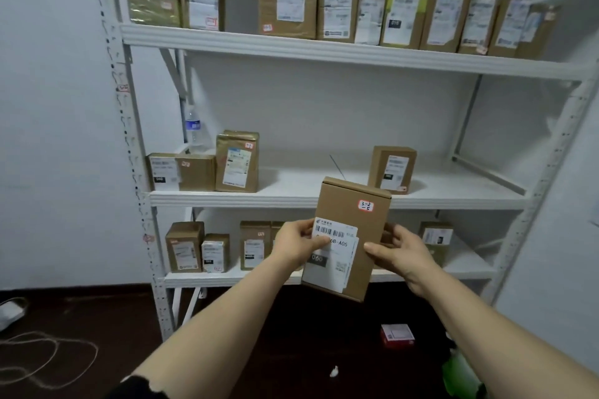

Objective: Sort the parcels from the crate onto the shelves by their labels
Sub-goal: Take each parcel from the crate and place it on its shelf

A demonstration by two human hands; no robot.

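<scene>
White steel shelving against a pale wall frames the moment: you hold one brown parcel upright before the racks, both hands on its lower half. Your left hand pinches the left edge, thumb laid across the printed shipping label. Your right hand grips the right edge, fingers curled behind the card. The parcel's long axis stands near vertical, its top leaning slightly right and reaching just above the lip of the middle shelf. A red-bordered sticker near its upper right appears to read 3-2-5. Straight beyond the parcel the middle shelf lies open: a lone box stands just to the right, and a pair of boxes sits well apart at the far left near a water bottle, with bare board between. The top shelf is packed almost end to end, while the bottom shelf carries a row behind your hands. If the sticker means this tier, a push forward and up into that gap looks easiest, and the shelf lip is the edge to clear.
</scene>
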